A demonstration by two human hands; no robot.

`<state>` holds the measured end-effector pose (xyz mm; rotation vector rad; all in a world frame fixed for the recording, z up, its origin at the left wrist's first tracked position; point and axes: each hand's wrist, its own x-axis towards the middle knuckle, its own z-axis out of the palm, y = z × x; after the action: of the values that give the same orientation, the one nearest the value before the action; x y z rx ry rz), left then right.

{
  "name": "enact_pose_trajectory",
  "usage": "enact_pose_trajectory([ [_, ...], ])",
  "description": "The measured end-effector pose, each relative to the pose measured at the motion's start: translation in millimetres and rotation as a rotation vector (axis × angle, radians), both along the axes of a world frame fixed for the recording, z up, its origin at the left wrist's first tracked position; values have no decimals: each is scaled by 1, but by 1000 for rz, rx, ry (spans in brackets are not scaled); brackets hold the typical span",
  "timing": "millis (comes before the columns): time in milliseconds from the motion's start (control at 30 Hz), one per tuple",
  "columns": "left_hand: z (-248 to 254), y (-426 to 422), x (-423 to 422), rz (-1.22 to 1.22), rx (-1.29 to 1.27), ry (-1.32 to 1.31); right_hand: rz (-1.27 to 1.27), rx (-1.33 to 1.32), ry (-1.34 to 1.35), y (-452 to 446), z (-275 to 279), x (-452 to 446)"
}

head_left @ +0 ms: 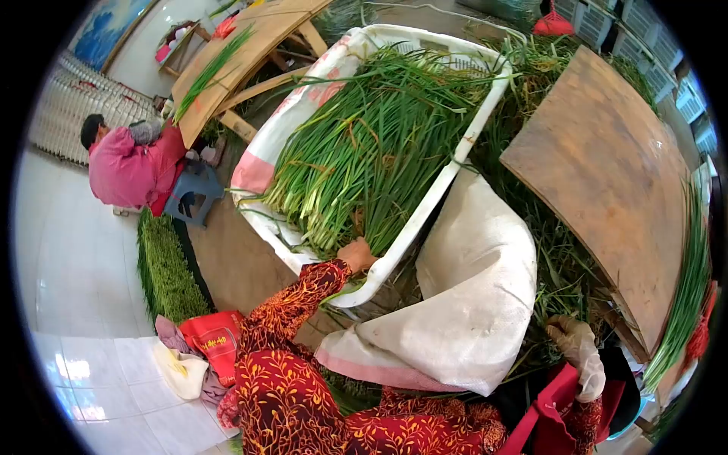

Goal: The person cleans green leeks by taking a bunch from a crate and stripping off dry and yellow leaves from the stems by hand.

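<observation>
A white crate (447, 174) holds a large heap of long green stalks (379, 144), with pale ends towards the near left. My left hand (356, 255) is bare and reaches over the near rim against the pale ends; its fingers are mostly hidden, so its grip is unclear. My right hand (578, 353), in a pale glove, is low on the right beside loose greens (565, 273). Its fingers are curled together, and what they hold, if anything, cannot be made out. Between my hands a white woven sack (470, 303) lies bunched against the crate.
A wooden board (607, 182) with a green bundle (679, 303) along its edge stands at right. Upper left, a person in pink (133, 171) sits on a blue stool (196, 191) by another board (250, 53). Greens (171, 273) and a red bag (214, 341) lie at left.
</observation>
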<state>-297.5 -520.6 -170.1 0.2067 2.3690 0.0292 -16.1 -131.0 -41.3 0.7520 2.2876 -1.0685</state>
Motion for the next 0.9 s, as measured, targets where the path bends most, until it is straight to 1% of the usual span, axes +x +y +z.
enact_pose_trajectory([
  [33, -9, -3, -1, 52, 43, -3, 28, -17, 32, 1, -2, 2],
  [67, -16, -8, 0, 109, 89, -4, 24, 5, 2, 1, 2, 3],
  [167, -12, -14, -5, 119, 121, -86, 22, -45, -19, 6, -4, 6],
  [200, -12, -17, -3, 154, 141, -129, 51, -26, -10, 8, -9, 9],
  [300, 6, -5, 11, 172, 39, -73, 3, -99, 13, 12, -18, 16],
  [367, -13, -12, 8, 140, 41, -51, -23, -108, -6, 11, -11, 15],
  [433, -19, -14, 3, 147, 73, -20, -32, -118, 0, 10, -10, 13],
  [467, -19, -18, -4, 145, 112, -175, -30, -121, 12, 10, -11, 14],
  [500, -30, -25, -10, 125, 129, -189, -30, -123, 26, 10, -12, 14],
  [567, -80, -48, -25, 70, 164, -215, -45, -118, 43, 11, -12, 16],
  [600, -96, -60, -29, 50, 216, -249, -57, -117, 51, 10, -13, 17],
  [667, -90, -65, -36, 33, 337, -382, -67, -112, 77, 12, -21, 23],
  [767, -61, -62, -34, 21, 511, -575, -87, -131, 83, 14, -15, 25],
  [900, -52, -61, -26, -26, 661, -627, -144, -203, 59, 16, -24, 29],
])
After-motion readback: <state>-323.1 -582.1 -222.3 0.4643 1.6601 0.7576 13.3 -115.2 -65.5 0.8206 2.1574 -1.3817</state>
